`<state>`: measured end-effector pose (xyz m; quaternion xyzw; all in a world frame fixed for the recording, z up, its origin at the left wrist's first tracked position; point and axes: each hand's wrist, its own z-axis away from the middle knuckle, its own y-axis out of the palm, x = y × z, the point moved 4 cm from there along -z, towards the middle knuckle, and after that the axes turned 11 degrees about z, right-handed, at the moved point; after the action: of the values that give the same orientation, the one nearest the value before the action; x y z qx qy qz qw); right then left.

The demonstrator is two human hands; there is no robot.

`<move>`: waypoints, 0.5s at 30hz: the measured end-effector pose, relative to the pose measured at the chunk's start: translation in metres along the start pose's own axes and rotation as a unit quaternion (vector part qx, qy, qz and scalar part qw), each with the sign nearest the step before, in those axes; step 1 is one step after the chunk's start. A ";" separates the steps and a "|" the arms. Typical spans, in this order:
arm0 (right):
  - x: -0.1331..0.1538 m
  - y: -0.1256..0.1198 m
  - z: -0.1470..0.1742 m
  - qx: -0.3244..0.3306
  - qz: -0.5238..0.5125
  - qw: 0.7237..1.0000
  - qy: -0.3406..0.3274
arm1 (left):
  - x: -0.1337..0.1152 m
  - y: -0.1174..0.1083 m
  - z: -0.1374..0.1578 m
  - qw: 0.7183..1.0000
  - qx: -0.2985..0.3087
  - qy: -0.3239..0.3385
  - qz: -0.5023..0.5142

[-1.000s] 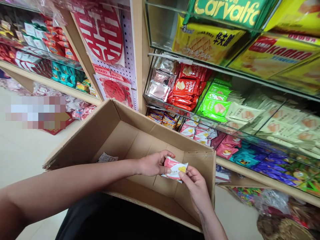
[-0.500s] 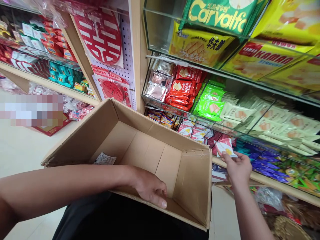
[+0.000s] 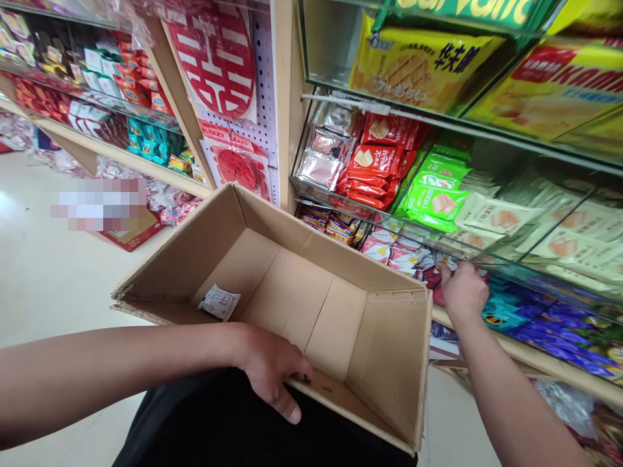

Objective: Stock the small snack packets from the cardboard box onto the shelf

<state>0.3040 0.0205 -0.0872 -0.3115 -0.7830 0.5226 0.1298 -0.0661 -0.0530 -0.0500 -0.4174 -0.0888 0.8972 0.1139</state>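
An open cardboard box (image 3: 389, 337) rests tilted against dark clothing in front of me. My left hand (image 3: 275, 366) grips its near rim, fingers inside and thumb outside. One small white packet (image 3: 220, 302) lies in the box toward its left end. My right hand (image 3: 464, 288) reaches into the lower shelf, its fingers closed at a pink-and-white snack packet (image 3: 450, 264) that they mostly hide. Similar pink-and-white packets (image 3: 402, 257) are piled just left of these fingers. Teal packets (image 3: 503, 305) lie to the right of the hand.
Above the right hand, a glass-fronted shelf (image 3: 491, 256) holds red packets (image 3: 372, 165), green packets (image 3: 435, 194) and pale packets (image 3: 559, 240). Larger yellow bags (image 3: 423, 65) stand higher. A red carton (image 3: 141, 237) sits on the floor at left, beside other candy shelves.
My right hand has lowered the pink-and-white packet into the shelf. My left thumb has moved from inside the box to outside its rim. The view has shifted, showing more at the left.
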 end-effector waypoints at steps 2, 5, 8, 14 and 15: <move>0.001 0.001 -0.002 0.001 0.058 0.998 -0.037 | 0.001 0.001 -0.002 1.000 0.001 0.001 0.005; 0.006 0.004 -0.007 0.016 0.100 0.991 -0.085 | 0.000 0.000 -0.004 1.000 -0.005 -0.004 0.025; 0.012 0.006 -0.013 0.031 0.106 0.989 -0.102 | 0.000 -0.001 -0.003 0.999 -0.010 -0.017 0.040; 0.012 0.002 -0.006 0.031 0.078 0.995 -0.056 | -0.002 0.004 -0.002 0.999 0.004 0.015 0.031; 0.009 0.001 -0.002 0.028 0.061 0.997 -0.038 | -0.003 0.005 -0.001 0.999 0.005 0.028 0.035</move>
<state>0.2983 0.0283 -0.0883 -0.3346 -0.7521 0.5627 0.0764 -0.0639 -0.0585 -0.0493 -0.4444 -0.0663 0.8891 0.0869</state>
